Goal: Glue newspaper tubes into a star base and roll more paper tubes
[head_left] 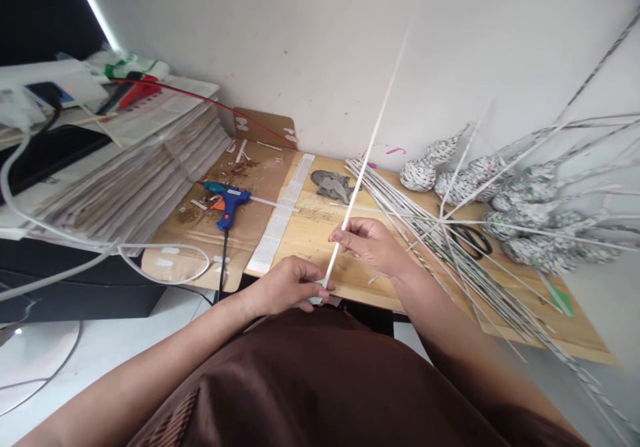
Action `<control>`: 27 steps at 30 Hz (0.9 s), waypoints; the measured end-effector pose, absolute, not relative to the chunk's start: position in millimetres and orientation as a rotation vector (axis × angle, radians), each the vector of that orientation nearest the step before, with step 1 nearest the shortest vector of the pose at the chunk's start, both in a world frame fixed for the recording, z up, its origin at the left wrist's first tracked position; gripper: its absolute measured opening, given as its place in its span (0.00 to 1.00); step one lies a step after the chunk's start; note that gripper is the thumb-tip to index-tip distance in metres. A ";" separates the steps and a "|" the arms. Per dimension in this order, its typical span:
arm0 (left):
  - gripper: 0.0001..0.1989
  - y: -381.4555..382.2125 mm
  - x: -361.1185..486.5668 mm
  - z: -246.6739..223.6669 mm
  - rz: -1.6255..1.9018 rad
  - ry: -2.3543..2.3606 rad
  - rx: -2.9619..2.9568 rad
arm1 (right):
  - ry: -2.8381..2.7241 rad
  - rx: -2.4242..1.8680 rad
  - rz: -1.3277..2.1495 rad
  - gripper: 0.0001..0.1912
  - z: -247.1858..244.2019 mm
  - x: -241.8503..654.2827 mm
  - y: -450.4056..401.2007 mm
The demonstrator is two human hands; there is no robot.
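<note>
A long white rolled-paper stick [376,127] rises at a slant from my hands towards the wall. My left hand [295,284] pinches its lower end, where a flat bit of pale printed paper shows between the fingers. Higher up, my right hand [367,244] has thumb and fingers closed round the stick. Both hands are over the front edge of the wooden table [300,240], close to my body. Just beyond them lies a printed paper strip [287,210]. Right of my right hand is a bundle of thin paper sticks [400,210].
A blue glue gun [233,206] lies on stained cardboard [200,260], its cord hanging over the front. Stacked newspapers [170,167] and white cables [170,247] are at left. A grey cloth [331,184], black scissors [470,240] and woven paper shapes [420,172] lie towards the wall.
</note>
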State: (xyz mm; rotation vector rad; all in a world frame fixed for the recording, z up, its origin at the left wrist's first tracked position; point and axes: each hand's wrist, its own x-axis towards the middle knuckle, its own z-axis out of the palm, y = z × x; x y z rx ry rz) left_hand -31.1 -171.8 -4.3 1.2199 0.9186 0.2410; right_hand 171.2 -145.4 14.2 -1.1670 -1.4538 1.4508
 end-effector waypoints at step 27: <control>0.16 -170.6 -36.5 -14.4 0.288 0.954 1.431 | -1.510 -1.130 1.448 0.12 23.0 173.2 -151.3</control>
